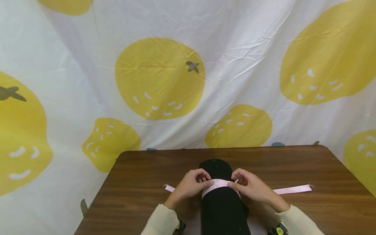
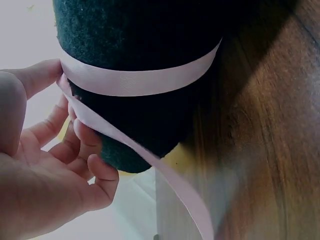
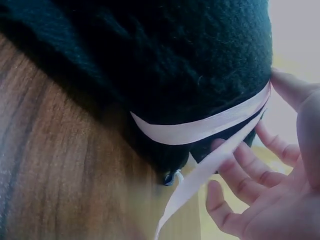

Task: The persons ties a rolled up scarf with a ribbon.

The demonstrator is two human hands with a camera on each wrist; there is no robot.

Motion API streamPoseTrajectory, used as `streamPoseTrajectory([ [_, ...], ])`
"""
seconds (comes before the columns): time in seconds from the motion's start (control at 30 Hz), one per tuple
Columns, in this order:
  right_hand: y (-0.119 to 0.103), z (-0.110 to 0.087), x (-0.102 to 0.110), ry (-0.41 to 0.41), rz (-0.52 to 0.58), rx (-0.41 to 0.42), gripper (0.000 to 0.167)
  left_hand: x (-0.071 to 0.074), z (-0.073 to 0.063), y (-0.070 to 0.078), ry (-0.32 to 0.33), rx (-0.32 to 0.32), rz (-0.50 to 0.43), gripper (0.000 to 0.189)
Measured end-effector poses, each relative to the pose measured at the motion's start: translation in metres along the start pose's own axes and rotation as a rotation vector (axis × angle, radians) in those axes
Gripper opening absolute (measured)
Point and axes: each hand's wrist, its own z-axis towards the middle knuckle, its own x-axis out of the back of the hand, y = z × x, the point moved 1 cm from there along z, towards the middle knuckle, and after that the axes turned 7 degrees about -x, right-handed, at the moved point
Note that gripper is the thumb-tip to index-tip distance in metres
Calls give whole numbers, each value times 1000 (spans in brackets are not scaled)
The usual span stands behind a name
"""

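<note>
A black fuzzy cloth roll [image 1: 224,212] lies lengthwise on the table, pointing away from me. Around its far part runs a pink ribbon [image 1: 218,184], crossing over the top. My left hand [image 1: 188,186] pinches the ribbon at the roll's upper left, thumb on the band and other fingers curled. At the upper right, my right hand [image 1: 255,187] pinches it the same way. One ribbon tail [image 2: 185,192] hangs past the left fingers in the left wrist view. Another tail [image 3: 192,182] slants down across the right fingers in the right wrist view.
The brown wooden table [image 1: 141,202] ends at a far edge before a white curtain [image 1: 97,81] printed with yellow fruit. Ribbon ends lie out to the left and right on the tabletop. A small dark tip with a white cord [image 3: 178,176] shows under the roll.
</note>
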Motion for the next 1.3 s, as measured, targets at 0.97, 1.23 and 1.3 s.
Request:
streamPoseTrajectory([
  [0.97,-20,6,10,-165,54,148,15,6,-2,5,-82,53,-104,20],
  [1.23,-21,5,12,-181,56,155,11,10,-5,-1,-80,74,-189,26],
  [1.3,-21,5,13,-199,72,152,9,11,-7,-3,-67,82,-200,25],
])
